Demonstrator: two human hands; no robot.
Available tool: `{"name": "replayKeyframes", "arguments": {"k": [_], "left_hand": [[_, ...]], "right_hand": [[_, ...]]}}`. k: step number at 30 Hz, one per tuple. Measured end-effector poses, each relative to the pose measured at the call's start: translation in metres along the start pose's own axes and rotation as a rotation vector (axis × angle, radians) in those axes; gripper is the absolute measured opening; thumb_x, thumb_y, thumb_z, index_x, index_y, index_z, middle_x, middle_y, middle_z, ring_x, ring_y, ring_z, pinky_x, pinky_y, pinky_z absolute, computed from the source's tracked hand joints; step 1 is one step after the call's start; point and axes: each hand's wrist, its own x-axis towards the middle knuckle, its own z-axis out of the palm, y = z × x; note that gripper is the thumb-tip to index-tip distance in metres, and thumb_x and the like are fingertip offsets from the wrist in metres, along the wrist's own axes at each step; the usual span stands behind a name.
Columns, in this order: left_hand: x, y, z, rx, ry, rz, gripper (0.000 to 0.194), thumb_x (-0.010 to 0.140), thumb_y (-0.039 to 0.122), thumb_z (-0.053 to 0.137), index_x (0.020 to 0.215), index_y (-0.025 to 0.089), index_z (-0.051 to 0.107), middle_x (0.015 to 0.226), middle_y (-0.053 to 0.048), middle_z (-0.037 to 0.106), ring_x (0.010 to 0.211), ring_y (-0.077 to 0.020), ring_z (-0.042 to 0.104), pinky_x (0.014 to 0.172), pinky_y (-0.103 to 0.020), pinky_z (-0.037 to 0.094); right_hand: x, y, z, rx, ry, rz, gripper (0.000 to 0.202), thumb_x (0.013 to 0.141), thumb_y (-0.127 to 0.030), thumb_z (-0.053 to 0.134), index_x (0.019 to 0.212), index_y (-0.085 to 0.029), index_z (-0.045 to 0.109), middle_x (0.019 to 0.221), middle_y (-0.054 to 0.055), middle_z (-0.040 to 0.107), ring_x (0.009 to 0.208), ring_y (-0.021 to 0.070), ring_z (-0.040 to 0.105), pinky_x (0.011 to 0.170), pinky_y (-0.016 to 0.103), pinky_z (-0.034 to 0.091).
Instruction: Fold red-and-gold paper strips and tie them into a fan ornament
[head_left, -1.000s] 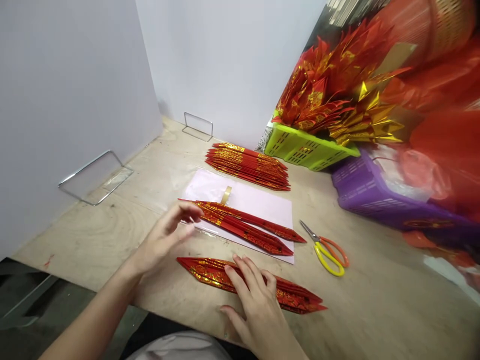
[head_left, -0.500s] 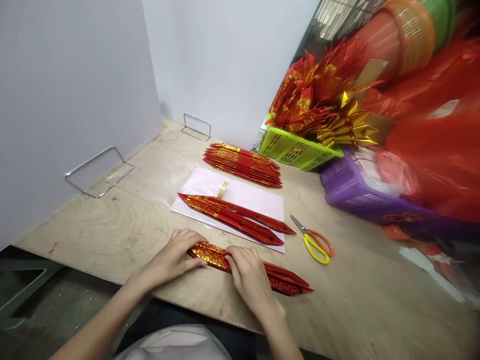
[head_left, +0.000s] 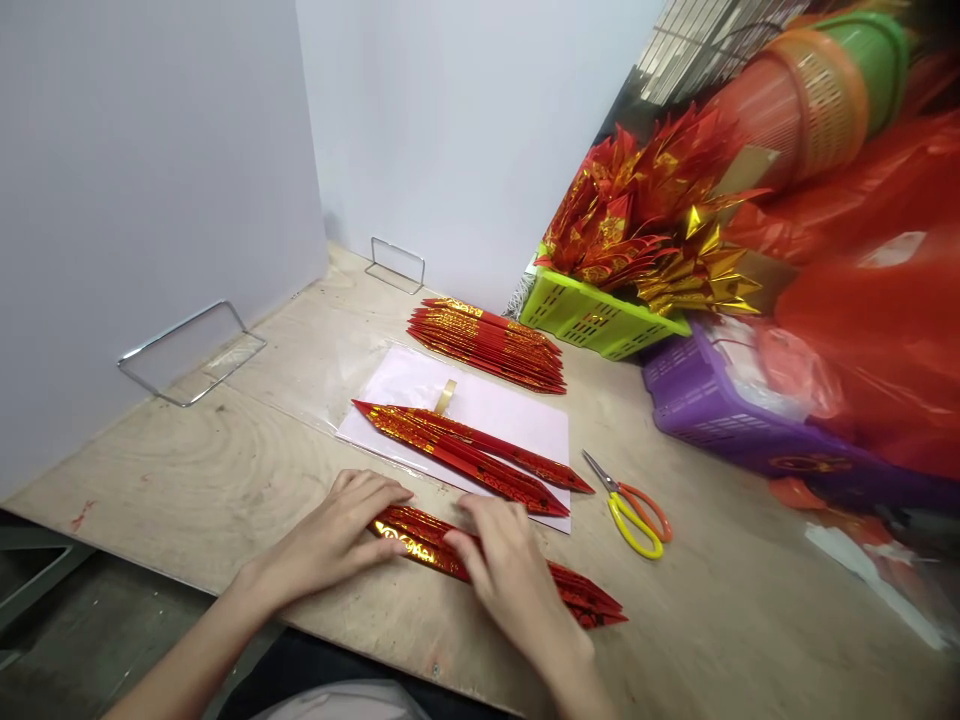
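A folded, pointed strip of red and gold foil paper (head_left: pixel 424 540) lies along the table's front part. My left hand (head_left: pixel 341 535) is closed on its left end, thumb on the near side and fingers over the far side. Around its middle, my right hand (head_left: pixel 506 565) grips it between thumb and fingers. The right tip sticks out past that hand. Just beyond, more pleated red paper strips (head_left: pixel 465 455) rest on a pale pink sheet (head_left: pixel 517 415), with a small tape ring (head_left: pixel 445 397) behind them. Scissors (head_left: pixel 634 515) with yellow and orange handles lie to the right.
Behind the sheet is a stack of pleated red strips (head_left: pixel 487 345). A lime green basket (head_left: pixel 600 310) of red and gold paper pieces and a purple basket (head_left: pixel 697 400) stand at the right. Two wire stands (head_left: pixel 191 355) are by the pale panels (head_left: pixel 150 180).
The view has shifted slightly, so the table things sit lower. The paper strip has tipped a little, showing more of its folded edges. Both hands stay at it.
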Motion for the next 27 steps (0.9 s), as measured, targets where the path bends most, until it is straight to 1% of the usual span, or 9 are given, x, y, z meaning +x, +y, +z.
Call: {"name": "replayKeyframes", "arguments": {"k": [3,5,7,8,10,15,21,24,27], "left_hand": [[0.005,-0.004,-0.011,0.003,0.041,-0.028,0.034,0.094,0.041,0.052,0.125,0.026,0.052,0.122,-0.005,0.059,0.117,-0.0234,0.047,0.102,-0.039,0.035],[0.007,-0.005,-0.015,0.001,0.010,-0.025,0.035,0.090,0.043,0.058,0.121,0.026,0.055,0.122,-0.004,0.059,0.117,-0.0243,0.046,0.103,-0.039,0.034],[0.009,-0.004,-0.015,-0.019,-0.045,-0.016,0.035,0.086,0.043,0.063,0.117,0.026,0.057,0.120,-0.004,0.060,0.116,-0.0243,0.048,0.101,-0.038,0.036],[0.009,-0.004,-0.014,-0.031,-0.067,-0.016,0.034,0.086,0.042,0.064,0.115,0.026,0.058,0.118,-0.003,0.061,0.114,-0.0239,0.049,0.100,-0.037,0.037],[0.009,-0.003,-0.011,-0.047,-0.086,-0.026,0.029,0.087,0.039,0.063,0.112,0.025,0.058,0.114,-0.003,0.062,0.110,-0.0229,0.051,0.096,-0.036,0.038],[0.011,0.001,-0.004,-0.061,-0.097,-0.041,0.017,0.089,0.025,0.057,0.106,0.025,0.057,0.108,-0.002,0.061,0.105,-0.0208,0.051,0.093,-0.033,0.039],[0.012,0.005,-0.005,-0.096,-0.095,-0.023,0.016,0.089,0.021,0.053,0.104,0.025,0.058,0.105,-0.002,0.061,0.103,-0.0199,0.053,0.090,-0.031,0.041],[0.013,0.006,-0.007,-0.090,-0.097,-0.015,0.014,0.089,0.026,0.056,0.103,0.026,0.059,0.103,-0.002,0.062,0.100,-0.0197,0.055,0.086,-0.029,0.044],[0.016,0.007,-0.009,-0.072,-0.066,0.019,0.017,0.088,0.034,0.058,0.103,0.027,0.061,0.105,-0.002,0.063,0.100,-0.0202,0.056,0.085,-0.028,0.046]], "right_hand": [[0.013,0.011,-0.024,-0.011,0.026,0.029,0.016,0.099,-0.021,0.040,0.104,-0.018,0.055,0.097,0.008,0.064,0.090,0.0219,0.057,0.080,0.036,0.040],[0.017,0.011,-0.034,0.029,-0.112,0.015,0.011,0.098,-0.020,0.044,0.098,-0.020,0.056,0.095,0.006,0.063,0.089,0.0213,0.056,0.080,0.035,0.041],[0.014,0.005,-0.035,0.089,-0.267,-0.003,0.004,0.093,-0.021,0.055,0.097,-0.022,0.056,0.099,0.004,0.062,0.092,0.0211,0.055,0.081,0.034,0.043],[0.011,0.001,-0.032,0.104,-0.318,-0.008,0.009,0.090,-0.021,0.061,0.097,-0.022,0.056,0.102,0.004,0.061,0.095,0.0216,0.055,0.082,0.034,0.044],[0.003,-0.005,-0.022,0.091,-0.352,0.000,0.013,0.087,-0.017,0.064,0.097,-0.022,0.057,0.106,0.005,0.059,0.098,0.0225,0.054,0.084,0.035,0.046],[-0.009,-0.005,0.007,-0.013,-0.221,0.003,0.013,0.090,-0.008,0.051,0.091,-0.019,0.058,0.096,0.006,0.059,0.088,0.0212,0.054,0.077,0.034,0.047],[-0.017,-0.015,0.023,-0.127,-0.079,0.000,0.017,0.086,-0.004,0.051,0.086,-0.019,0.059,0.092,0.006,0.062,0.081,0.0213,0.056,0.071,0.034,0.047],[-0.020,-0.021,0.023,-0.063,0.010,0.031,0.017,0.088,-0.010,0.052,0.100,-0.021,0.059,0.105,0.007,0.065,0.093,0.0236,0.060,0.081,0.039,0.048],[-0.035,0.000,0.011,0.031,0.206,0.134,0.022,0.094,-0.024,0.049,0.115,-0.024,0.056,0.117,0.009,0.064,0.109,0.0250,0.059,0.093,0.043,0.045]]}}
